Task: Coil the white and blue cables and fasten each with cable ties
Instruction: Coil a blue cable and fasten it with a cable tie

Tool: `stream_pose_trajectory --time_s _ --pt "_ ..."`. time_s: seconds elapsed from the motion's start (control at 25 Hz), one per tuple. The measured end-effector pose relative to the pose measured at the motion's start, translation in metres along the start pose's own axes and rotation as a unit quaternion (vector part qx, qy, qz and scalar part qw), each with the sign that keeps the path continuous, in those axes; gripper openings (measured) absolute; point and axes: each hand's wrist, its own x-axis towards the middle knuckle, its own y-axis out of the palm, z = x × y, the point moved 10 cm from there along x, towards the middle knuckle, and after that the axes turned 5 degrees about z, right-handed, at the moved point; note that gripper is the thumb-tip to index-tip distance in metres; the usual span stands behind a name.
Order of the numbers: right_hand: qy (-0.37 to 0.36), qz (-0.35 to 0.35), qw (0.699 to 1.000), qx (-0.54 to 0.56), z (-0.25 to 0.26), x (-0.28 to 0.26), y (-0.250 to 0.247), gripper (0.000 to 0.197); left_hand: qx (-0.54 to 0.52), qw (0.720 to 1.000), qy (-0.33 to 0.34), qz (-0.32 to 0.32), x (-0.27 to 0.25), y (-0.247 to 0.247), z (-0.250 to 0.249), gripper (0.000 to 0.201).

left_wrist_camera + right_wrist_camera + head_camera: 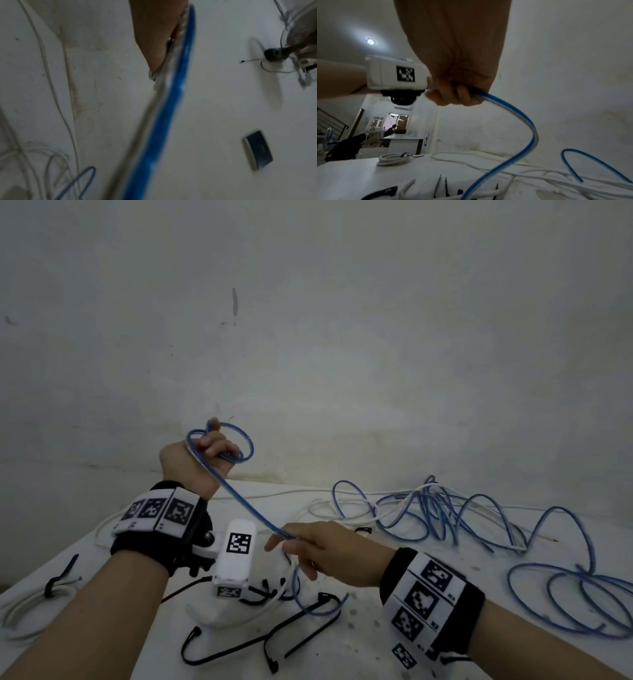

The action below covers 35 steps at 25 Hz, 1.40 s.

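My left hand (212, 450) is raised above the table and grips a few small loops of the blue cable (239, 446). From there a taut strand runs down to my right hand (291, 546), whose curled fingers (453, 96) hold it. Below that hand the blue cable (522, 119) curves down to the table. In the left wrist view the blue cable (171, 108) is a blurred band beside one finger (154, 33). The rest lies in loose tangled loops (445, 508) at the right, mixed with loose white cable (342, 511). Black cable ties (239, 645) lie in front of me.
A coiled white cable (30, 601) fastened with a black tie rests at the table's left edge, also visible as a white coil (393, 159). The white table (376, 628) meets a bare wall (342, 337) at the back. More blue loops (565, 597) sit at the right edge.
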Motion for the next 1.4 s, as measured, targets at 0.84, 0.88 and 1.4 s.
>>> stream_pose_trajectory --time_s 0.84,0.88,1.4 --pt "0.163 -0.344 0.916 0.129 -0.109 -0.059 -0.157 0.021 0.22 0.835 -0.389 0.32 -0.078 0.061 0.12 0.037" --pt "0.132 -0.395 0.903 0.104 -0.096 -0.056 -0.171 0.023 0.316 0.81 -0.385 0.308 -0.084 0.053 0.137 0.034" --pt "-0.121 -0.032 0.989 0.082 0.065 -0.044 -0.044 0.02 0.084 0.974 -0.2 0.069 -0.012 0.002 0.106 0.064"
